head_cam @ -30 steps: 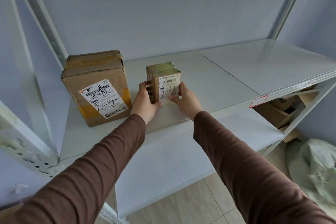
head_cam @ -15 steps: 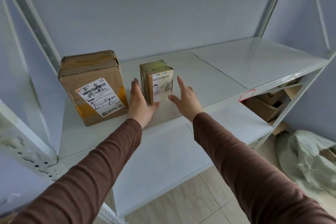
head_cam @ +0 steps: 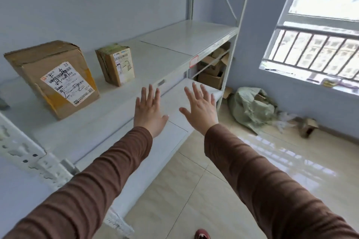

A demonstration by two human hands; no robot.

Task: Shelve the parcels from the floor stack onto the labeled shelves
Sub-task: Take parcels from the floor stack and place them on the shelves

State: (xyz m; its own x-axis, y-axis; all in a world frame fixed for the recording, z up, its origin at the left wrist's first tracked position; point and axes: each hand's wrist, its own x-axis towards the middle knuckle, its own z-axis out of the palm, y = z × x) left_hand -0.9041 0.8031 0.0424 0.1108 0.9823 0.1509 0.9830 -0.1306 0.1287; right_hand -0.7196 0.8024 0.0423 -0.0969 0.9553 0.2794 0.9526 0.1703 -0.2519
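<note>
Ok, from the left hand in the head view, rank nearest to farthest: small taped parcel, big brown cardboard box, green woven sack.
1. Small taped parcel, on the shelf up-left of the left hand.
2. Big brown cardboard box, shelf, far left.
3. Green woven sack, floor, right.

White metal shelf [head_cam: 174,40] with two parcels standing upright on its left part: a large cardboard box [head_cam: 52,78] at far left, and a small taped box [head_cam: 115,64] just to its right, apart from it. Each bears a label with handwritten marks. A red-edged tag [head_cam: 193,61] sits on the shelf's front edge, further right.
</note>
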